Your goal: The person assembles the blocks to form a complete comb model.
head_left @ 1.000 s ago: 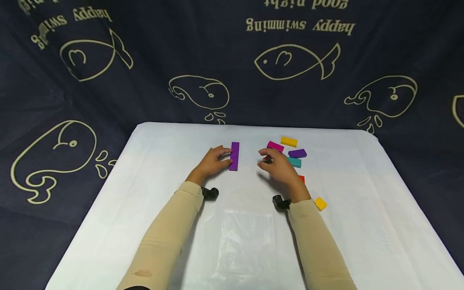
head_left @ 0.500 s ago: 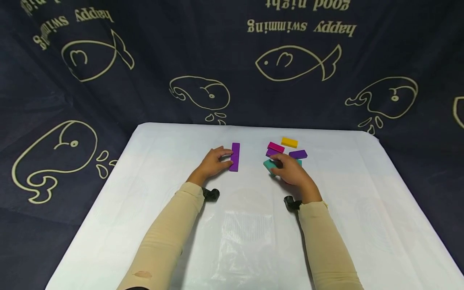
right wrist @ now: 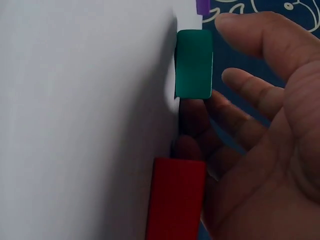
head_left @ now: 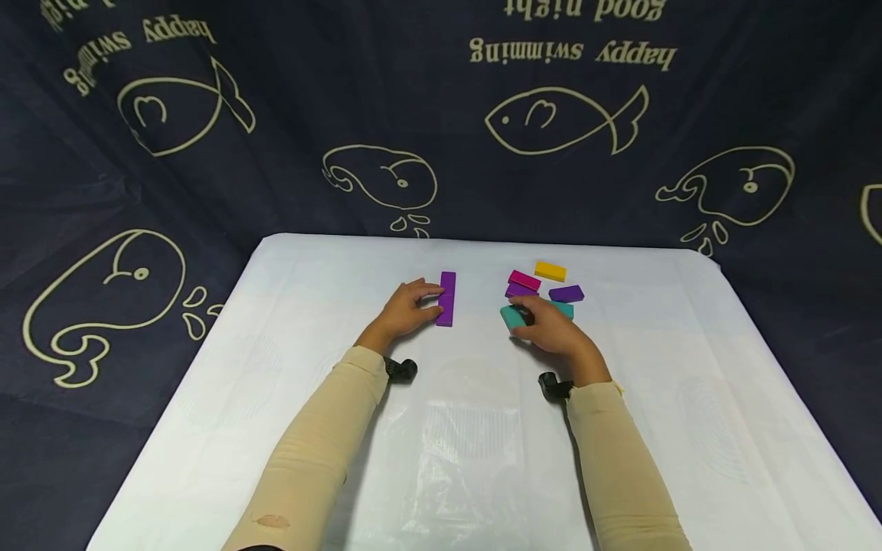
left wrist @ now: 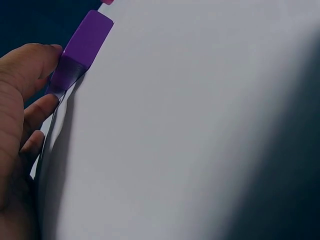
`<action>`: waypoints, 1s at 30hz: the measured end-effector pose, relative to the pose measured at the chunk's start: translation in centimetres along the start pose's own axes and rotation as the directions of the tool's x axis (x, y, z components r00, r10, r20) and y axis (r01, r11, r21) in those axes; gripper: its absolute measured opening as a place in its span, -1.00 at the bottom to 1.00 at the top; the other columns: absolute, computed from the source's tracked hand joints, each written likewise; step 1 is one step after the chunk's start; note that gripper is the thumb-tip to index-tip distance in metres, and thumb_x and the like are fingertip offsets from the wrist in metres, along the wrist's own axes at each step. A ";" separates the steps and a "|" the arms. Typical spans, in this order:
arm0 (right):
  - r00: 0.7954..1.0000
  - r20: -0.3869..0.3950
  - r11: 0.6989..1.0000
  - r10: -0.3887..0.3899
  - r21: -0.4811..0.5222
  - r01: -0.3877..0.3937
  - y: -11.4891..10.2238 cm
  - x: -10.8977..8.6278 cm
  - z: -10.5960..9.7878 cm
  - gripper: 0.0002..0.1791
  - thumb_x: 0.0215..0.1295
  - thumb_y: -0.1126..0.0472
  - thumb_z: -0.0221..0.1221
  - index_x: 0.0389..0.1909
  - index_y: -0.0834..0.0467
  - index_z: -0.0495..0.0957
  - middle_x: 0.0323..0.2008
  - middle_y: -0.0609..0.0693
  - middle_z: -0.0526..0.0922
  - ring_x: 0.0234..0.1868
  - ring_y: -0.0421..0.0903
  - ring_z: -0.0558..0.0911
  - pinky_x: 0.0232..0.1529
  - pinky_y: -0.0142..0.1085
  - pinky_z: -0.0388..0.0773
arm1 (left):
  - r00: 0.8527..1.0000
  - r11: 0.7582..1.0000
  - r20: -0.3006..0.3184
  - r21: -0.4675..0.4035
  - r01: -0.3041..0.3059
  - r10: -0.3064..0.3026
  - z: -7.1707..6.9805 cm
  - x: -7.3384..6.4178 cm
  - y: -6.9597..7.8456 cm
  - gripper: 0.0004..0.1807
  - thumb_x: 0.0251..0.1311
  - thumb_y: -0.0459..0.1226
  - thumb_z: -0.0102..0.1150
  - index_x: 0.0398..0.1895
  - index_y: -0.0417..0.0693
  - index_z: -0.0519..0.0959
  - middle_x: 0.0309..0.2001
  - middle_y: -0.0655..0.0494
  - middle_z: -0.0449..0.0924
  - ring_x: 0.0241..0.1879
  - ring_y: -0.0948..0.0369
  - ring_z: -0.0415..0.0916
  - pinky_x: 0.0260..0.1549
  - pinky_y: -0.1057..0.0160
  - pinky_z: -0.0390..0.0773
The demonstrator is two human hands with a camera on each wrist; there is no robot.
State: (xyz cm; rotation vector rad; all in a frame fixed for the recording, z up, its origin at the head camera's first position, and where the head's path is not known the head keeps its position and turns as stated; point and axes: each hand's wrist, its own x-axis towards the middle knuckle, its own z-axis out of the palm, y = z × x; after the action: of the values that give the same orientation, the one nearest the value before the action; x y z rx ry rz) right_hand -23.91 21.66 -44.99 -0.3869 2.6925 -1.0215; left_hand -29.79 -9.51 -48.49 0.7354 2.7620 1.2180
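Two purple blocks [head_left: 447, 298] lie end to end in one upright row on the table. Thumb and fingertips of my left hand [head_left: 406, 308] touch the row's left side, with the fingers loosely bent; the left wrist view shows the thumb against a purple block [left wrist: 90, 37]. My right hand [head_left: 554, 329] is around a teal block [head_left: 512, 317], thumb on the near side and a finger on the far side. In the right wrist view the thumb stands apart from this teal block [right wrist: 194, 65], and fingers are partly hidden behind it. A red block [right wrist: 176, 200] lies nearer the wrist.
Beyond the right hand lie a magenta block [head_left: 525, 280], a purple block [head_left: 521, 291], another purple block [head_left: 566, 293], a yellow block [head_left: 550, 271] and a second teal block [head_left: 563, 309]. The white-covered table [head_left: 468, 459] ends before a dark printed cloth [head_left: 586, 191].
My right hand has moved right and toward me, then slightly left, and now stands at the teal block. It covers the red block seen earlier. The left hand has stayed beside the purple row.
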 end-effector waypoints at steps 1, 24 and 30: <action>1.000 0.003 1.000 0.000 -0.004 0.000 0.0 0.0 0.0 -0.31 0.29 0.20 0.26 0.43 0.16 0.31 0.34 0.21 0.36 0.19 0.17 0.39 0.27 0.15 0.33 | 1.000 1.000 0.000 0.002 -0.005 0.005 0.0 0.0 0.0 -0.53 0.20 -0.21 0.33 0.19 -0.13 0.60 0.25 -0.04 0.53 0.44 -0.05 0.18 0.47 -0.10 -0.15; 0.998 0.059 0.999 0.000 -0.053 0.004 0.4 -0.2 0.1 -0.27 0.25 0.24 0.30 0.44 0.14 0.29 0.39 0.24 0.29 0.30 0.21 0.31 0.36 0.21 0.18 | 1.000 1.000 0.001 0.013 -0.007 0.007 0.2 0.0 -0.3 -0.53 0.21 -0.20 0.32 0.19 -0.11 0.60 0.31 -0.07 0.47 0.45 -0.04 0.16 0.47 -0.08 -0.16; 0.999 0.034 0.998 0.006 -0.056 -0.004 0.3 -0.1 0.3 -0.25 0.22 0.18 0.35 0.41 0.21 0.31 0.25 0.23 0.40 0.22 0.17 0.37 0.35 0.15 0.24 | 1.000 1.000 0.009 0.022 0.003 -0.004 0.0 -0.1 -0.1 -0.53 0.21 -0.20 0.31 0.20 -0.11 0.60 0.31 -0.06 0.47 0.45 -0.03 0.16 0.47 -0.06 -0.16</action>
State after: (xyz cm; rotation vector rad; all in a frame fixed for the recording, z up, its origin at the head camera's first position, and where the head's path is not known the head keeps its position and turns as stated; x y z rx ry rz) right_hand -23.77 21.73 -45.43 -0.4038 2.6953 -0.9310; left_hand -29.78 -9.59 -48.62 0.7359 2.7723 1.1821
